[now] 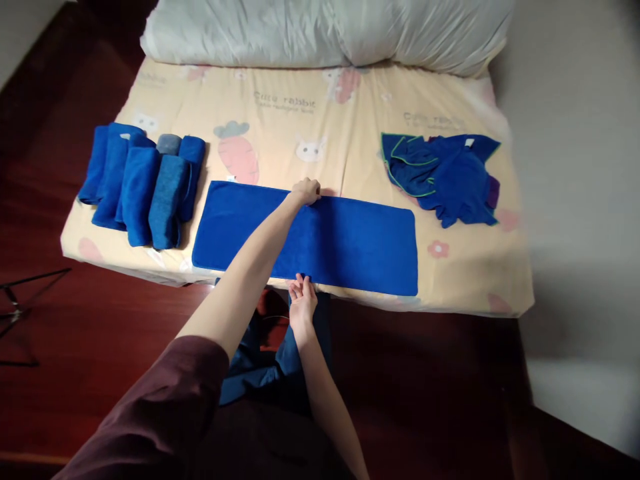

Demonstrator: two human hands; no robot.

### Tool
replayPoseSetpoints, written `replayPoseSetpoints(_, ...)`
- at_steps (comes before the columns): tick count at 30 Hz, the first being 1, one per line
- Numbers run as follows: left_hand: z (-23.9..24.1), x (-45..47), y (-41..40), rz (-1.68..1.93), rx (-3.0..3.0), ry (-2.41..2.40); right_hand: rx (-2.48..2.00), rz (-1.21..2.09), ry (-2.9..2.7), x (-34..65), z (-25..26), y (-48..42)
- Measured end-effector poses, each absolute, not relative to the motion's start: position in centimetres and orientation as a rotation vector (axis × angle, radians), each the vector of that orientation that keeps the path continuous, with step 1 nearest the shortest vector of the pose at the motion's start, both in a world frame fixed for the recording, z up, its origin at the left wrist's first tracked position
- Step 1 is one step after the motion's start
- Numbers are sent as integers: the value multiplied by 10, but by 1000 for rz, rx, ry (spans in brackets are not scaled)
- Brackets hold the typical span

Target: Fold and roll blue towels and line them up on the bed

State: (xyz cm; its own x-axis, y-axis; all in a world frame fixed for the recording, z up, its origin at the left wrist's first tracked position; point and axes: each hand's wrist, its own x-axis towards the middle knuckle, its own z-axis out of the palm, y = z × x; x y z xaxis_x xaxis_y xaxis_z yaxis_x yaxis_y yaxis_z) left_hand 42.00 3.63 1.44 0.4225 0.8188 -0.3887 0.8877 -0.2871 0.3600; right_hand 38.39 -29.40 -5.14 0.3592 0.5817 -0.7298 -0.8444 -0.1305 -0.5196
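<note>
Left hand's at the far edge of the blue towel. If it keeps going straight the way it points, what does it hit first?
Only bare printed sheet lies ahead of the left hand beyond the blue towel; the first thing in line looks like the white pillow, though depth is unclear.

Left hand (306, 191) grips blue towel (350, 243) far edge; right hand (301, 295) at near edge.

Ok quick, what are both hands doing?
Left hand: closed on flat blue rectangular cloth towel, far edge.
Right hand: touches its near edge; grip unclear.
</note>
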Motion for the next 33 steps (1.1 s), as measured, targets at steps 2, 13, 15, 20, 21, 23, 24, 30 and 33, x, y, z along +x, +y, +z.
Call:
replayPoseSetpoints(2, 12, 419, 36, -121, 2142, 1432, -1163, 1241, 308, 382, -49, -291)
replayPoseSetpoints(13, 3, 405, 48, 66, 2117, 1392, -1201, 1220, 367, 372, -41, -285)
replayPoseSetpoints(15, 4, 406, 50, 145, 2117, 1412, -1207, 1202, 356, 370, -41, -289)
replayPoseSetpoints(20, 2, 412, 51, 217, 2096, 1472, -1178, 1168, 303, 366, -42, -292)
replayPoseSetpoints(21, 2, 412, 50, 215, 2091, 1475, -1167, 1163, 294, 366, -42, -291)
replayPoseSetpoints(23, 2, 412, 47, 208, 2092, 1458, -1163, 1156, 283, 365, -42, -292)
replayPoseSetpoints(24, 2, 411, 45, 205, 2099, 1437, -1177, 1153, 282, 364, -42, -293)
replayPoseSetpoints(30, 2, 411, 46, 284, 2127, 1412, -1230, 1128, 227, 362, -41, -297)
replayPoseSetpoints(33, 5, 411, 45, 349, 2113, 1426, -1245, 1102, 172, 361, -37, -297)
